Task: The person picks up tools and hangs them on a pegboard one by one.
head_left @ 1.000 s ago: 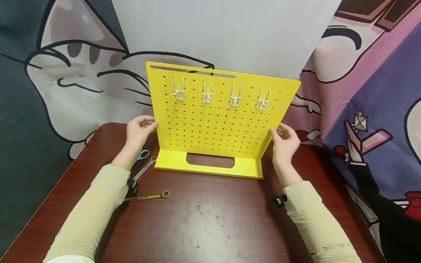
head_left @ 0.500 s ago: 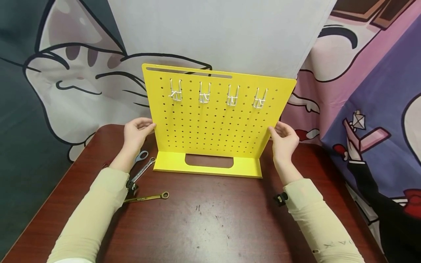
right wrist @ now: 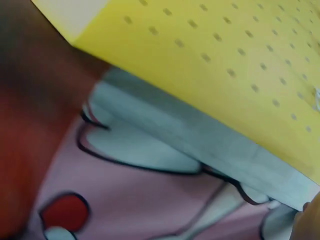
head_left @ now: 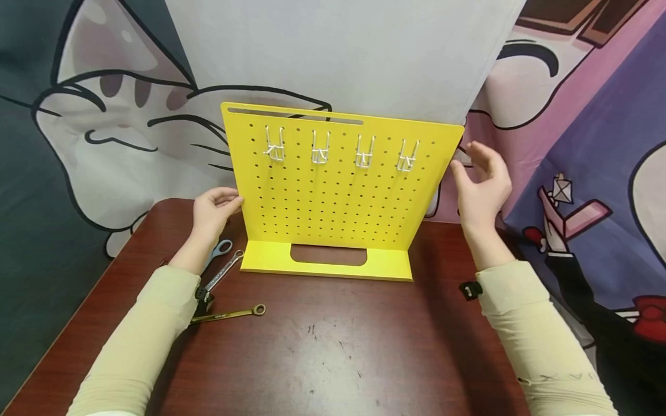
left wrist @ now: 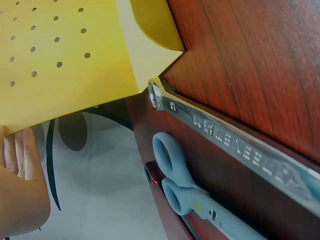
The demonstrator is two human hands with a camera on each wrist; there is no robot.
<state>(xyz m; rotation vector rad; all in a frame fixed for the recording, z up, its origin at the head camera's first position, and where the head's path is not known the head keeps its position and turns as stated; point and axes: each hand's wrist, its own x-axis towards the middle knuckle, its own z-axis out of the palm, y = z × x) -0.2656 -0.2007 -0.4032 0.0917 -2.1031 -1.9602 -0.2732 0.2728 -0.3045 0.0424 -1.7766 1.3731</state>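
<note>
A yellow pegboard stand is upright on the dark red-brown table, its foot toward me. Several white wire hooks hang in a row near its top. My left hand pinches the board's left edge between thumb and fingers; in the left wrist view the fingers reach behind that edge. By the upper right edge is my right hand, thumb and fingers spread apart and holding nothing. Its thumb tip is very close to the edge; whether it touches, I cannot tell. The right wrist view shows only a sliver of hand.
Left of the stand lie a silver wrench, blue-handled scissors and a red item, partly hidden. A brass-coloured wrench lies nearer me, partly under the left forearm. Cartoon-printed cloth hangs behind the table.
My right hand has let go of the lower right edge of the pegboard and moved up and right. My left hand keeps its grip; the stand shifts slightly left in view.
</note>
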